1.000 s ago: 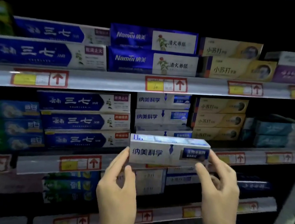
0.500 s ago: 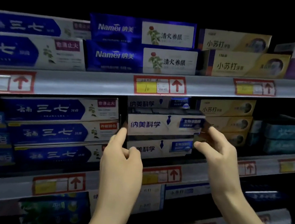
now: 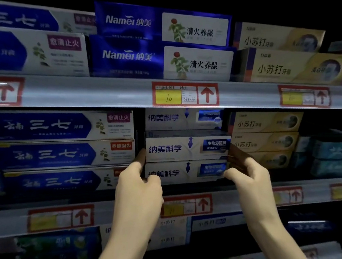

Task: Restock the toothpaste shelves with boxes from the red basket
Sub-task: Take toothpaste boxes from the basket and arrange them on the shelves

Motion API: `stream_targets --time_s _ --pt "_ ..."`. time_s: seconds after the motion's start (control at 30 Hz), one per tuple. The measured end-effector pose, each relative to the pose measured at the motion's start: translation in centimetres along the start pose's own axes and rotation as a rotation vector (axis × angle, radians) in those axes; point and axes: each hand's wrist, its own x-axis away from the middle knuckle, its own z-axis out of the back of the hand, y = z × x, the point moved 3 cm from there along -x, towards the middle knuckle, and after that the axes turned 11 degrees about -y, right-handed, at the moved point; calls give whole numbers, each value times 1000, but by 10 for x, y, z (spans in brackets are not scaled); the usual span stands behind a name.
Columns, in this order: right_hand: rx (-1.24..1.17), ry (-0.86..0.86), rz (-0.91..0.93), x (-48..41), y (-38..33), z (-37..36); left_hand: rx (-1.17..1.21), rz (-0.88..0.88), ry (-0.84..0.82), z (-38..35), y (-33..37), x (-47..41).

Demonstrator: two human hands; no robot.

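A white and blue toothpaste box (image 3: 186, 149) sits in the middle of a stack on the second shelf, on top of a matching box (image 3: 180, 171) and under another (image 3: 183, 118). My left hand (image 3: 139, 189) holds its left end with the fingers curled round the corner. Its right end is pinched by my right hand (image 3: 249, 178), thumb below and fingers behind. The red basket is out of view.
Blue and white boxes (image 3: 57, 148) are stacked just left of the stack, gold boxes (image 3: 264, 140) just right. The upper shelf rail (image 3: 106, 94) with red price tags runs close above. Lower shelves (image 3: 232, 202) hold more boxes.
Both hands lifted the box from below the shelf edge up and forward into the stack on the second shelf. The view came closer to the shelves.
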Motion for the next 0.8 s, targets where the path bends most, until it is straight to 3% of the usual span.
stream_targets --time_s 0.27,0.37,0.53,0.7,0.8 --pt "7 2 -28 7 -11 0 -12 -15 -67 4 2 8" --pt "0 6 -34 10 -15 -1 16 -43 -22 3 9 16" --pt "-135 55 -51 31 -23 4 90 -217 16 7 19 30" --pt "-378 -10 -36 71 -39 8 354 -143 -219 7 11 41" --pt "-343 -39 -68 96 -44 13 358 -121 -269 10 -8 60"
